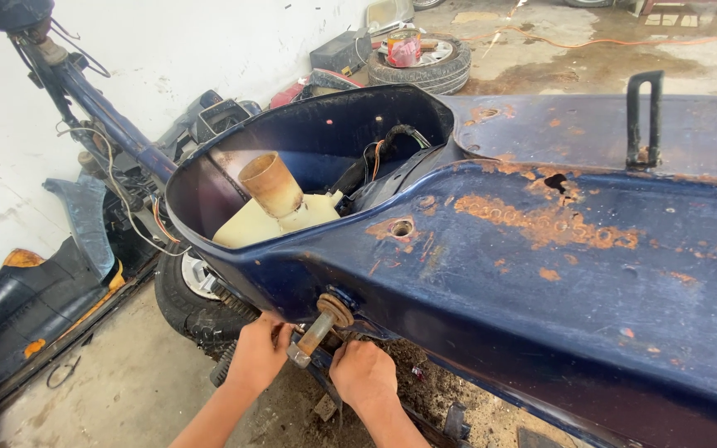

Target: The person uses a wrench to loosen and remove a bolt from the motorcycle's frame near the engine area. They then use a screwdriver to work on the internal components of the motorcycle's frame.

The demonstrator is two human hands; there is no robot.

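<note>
Under the lower edge of the rusted blue scooter body (541, 274), a corroded stub shaft (319, 328) sticks out toward us. Our left hand (259, 353) is curled beside its tip, touching parts beneath; our right hand (364, 373) is closed on hardware just right of it, exact piece hidden. Judgement: we should steady the shaft with the left, keep fingers off flaking rust, and work squarely. The cream tank (271, 217) sits in the open body cavity above.
</note>
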